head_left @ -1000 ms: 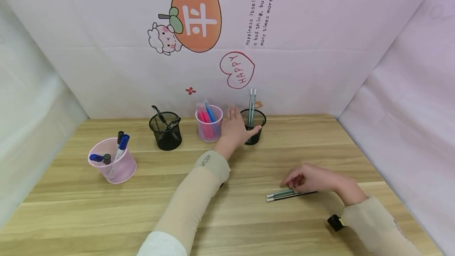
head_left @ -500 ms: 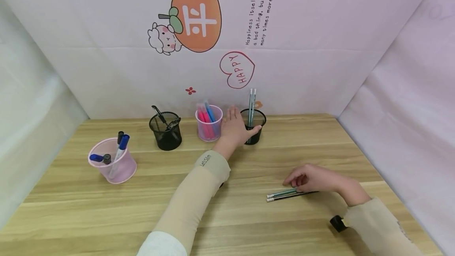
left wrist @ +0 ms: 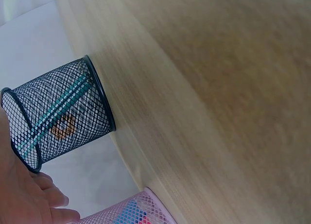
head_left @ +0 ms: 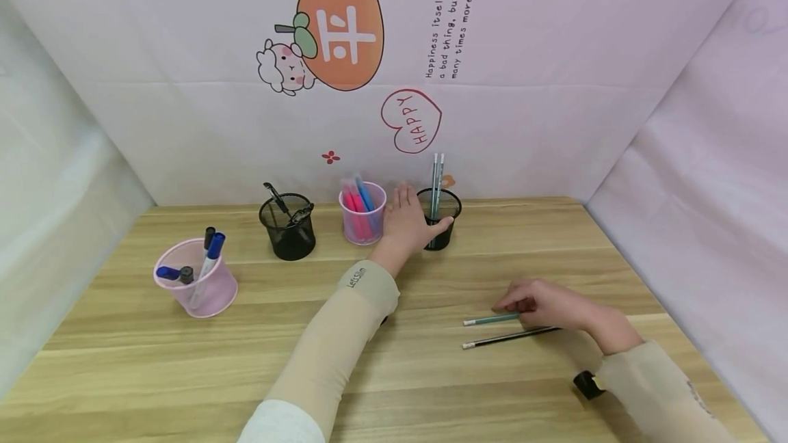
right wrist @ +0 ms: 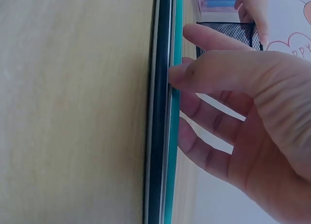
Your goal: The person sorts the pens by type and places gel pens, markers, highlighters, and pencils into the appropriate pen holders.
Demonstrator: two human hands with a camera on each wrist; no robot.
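Note:
In the head view, my right hand (head_left: pixel 550 303) pinches a green pencil (head_left: pixel 491 320) over the table, thumb on one side and fingers on the other. A black pencil (head_left: pixel 511 338) lies on the wood just nearer to me; the right wrist view shows both running side by side. My left hand (head_left: pixel 406 224) reaches to the back, its fingers extended between a pink mesh cup (head_left: pixel 363 238) of pink and blue pens and a black mesh cup (head_left: pixel 442 238). Its thumb overlaps the black cup, where two pencils (head_left: pixel 436 176) with white ends stand upright.
To the left stand another black mesh cup (head_left: pixel 292 246) with black pens and a larger pink mesh cup (head_left: pixel 215 292) of blue and black markers. A white printed backdrop (head_left: pixel 523 122) rises behind the wooden table (head_left: pixel 154 381).
My right hand has drawn the green pencil away from the black one, toward the back of the table. The black pencil stays down. My left hand has stayed in place.

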